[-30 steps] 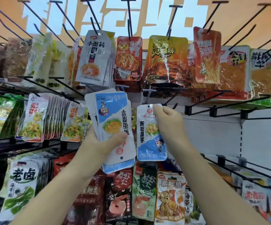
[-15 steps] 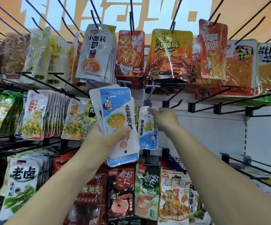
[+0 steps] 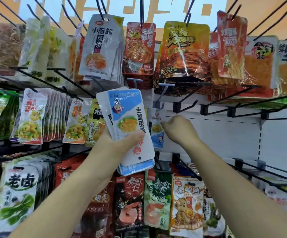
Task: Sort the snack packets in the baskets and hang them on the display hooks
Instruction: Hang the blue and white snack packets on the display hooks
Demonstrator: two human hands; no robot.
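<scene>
Left hand (image 3: 120, 143) clamped on a fanned stack of flat white-and-blue plastic snack packets (image 3: 130, 121), thumb across the front face, print upside down, hang-holes at the lower end. Right hand (image 3: 178, 131) just to the right of it and apart, fingers curled, pinching the right edge of a single white-and-blue snack packet (image 3: 156, 133) of the same print, held upright. Top of that packet sits at the inner end of a grey metal display hook (image 3: 161, 96); cannot tell whether the hole is over the wire. Right of the right hand: empty black wire hooks (image 3: 187, 105) on a white back panel (image 3: 225, 134). Above both hands, loaded hooks: white pouches with black lettering (image 3: 101, 47), red pouches (image 3: 139, 48), a yellow-and-brown pouch (image 3: 184, 50), then red and orange pouches further right. Left of the left hand: a dense row of white packets with yellow food pictures (image 3: 32, 117). Below the hands: dark packets with a shrimp picture (image 3: 129, 203), green-and-white packets (image 3: 156, 200), an orange-and-white packet (image 3: 187, 208). An orange wall with pale lettering (image 3: 259, 7) stands above the rack.
</scene>
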